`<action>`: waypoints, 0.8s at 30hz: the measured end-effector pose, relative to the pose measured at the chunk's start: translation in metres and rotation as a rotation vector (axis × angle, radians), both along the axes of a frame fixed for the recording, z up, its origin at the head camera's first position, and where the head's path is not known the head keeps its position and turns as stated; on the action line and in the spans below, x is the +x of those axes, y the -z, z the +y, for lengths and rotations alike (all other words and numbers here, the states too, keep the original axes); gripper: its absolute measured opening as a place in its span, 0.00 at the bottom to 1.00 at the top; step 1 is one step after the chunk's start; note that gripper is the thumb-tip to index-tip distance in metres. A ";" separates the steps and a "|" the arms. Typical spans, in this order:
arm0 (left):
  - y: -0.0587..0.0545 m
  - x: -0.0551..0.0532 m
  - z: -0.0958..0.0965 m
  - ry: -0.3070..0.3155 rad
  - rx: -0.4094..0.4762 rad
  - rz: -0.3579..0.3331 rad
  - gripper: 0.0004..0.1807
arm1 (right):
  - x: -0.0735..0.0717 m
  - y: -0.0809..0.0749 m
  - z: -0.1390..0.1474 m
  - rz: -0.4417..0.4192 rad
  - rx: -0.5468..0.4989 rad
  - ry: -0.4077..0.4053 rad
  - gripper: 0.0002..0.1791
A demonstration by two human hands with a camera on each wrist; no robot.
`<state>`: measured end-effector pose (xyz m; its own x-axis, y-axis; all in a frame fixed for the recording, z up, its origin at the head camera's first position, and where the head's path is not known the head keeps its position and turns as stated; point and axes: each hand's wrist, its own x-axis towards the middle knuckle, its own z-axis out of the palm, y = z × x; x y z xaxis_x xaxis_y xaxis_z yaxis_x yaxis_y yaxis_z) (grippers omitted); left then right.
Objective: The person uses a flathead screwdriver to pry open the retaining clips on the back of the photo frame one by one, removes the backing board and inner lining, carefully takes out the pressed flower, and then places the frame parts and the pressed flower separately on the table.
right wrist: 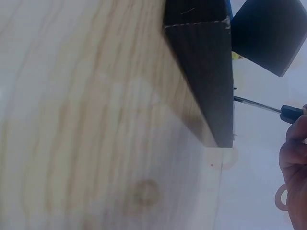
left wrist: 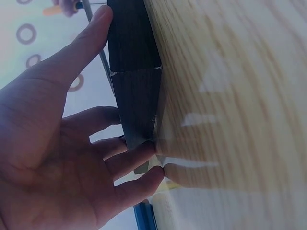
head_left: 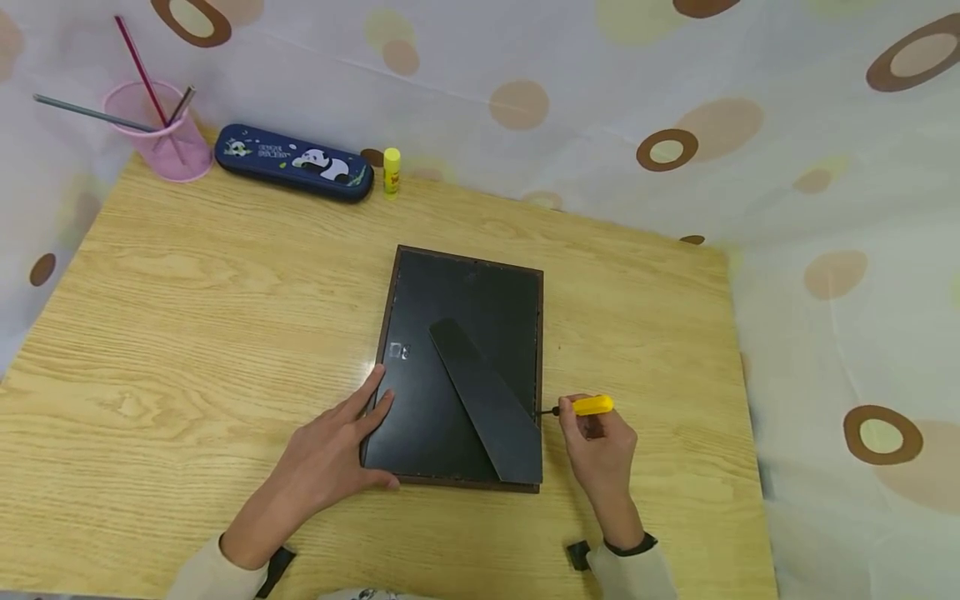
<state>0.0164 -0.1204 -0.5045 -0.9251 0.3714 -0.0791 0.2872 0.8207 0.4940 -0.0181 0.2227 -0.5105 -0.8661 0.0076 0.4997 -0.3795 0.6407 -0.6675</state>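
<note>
A dark picture frame lies face down, its black backing up, with the stand leg slanting across it and raised from the backing in the right wrist view. My left hand rests spread at the near left corner, fingers along the left side and thumb against the near side. In my right hand I pinch a small screwdriver with a yellow handle. Its thin metal shaft points left, the tip right at the frame's right inner edge. Small metal tabs stick up along that edge.
At the back left stand a pink mesh cup with several sticks, a dark blue panda pencil case and a yellow glue stick. A spotted curtain closes off the wooden table behind and on both sides.
</note>
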 end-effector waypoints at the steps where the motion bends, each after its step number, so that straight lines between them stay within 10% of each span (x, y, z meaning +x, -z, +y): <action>1: 0.000 -0.001 0.000 0.002 -0.002 -0.002 0.62 | -0.001 0.000 0.000 -0.001 -0.004 -0.003 0.11; 24: -0.002 0.001 0.004 -0.005 -0.015 -0.025 0.63 | -0.046 -0.046 0.007 0.038 0.092 -0.048 0.13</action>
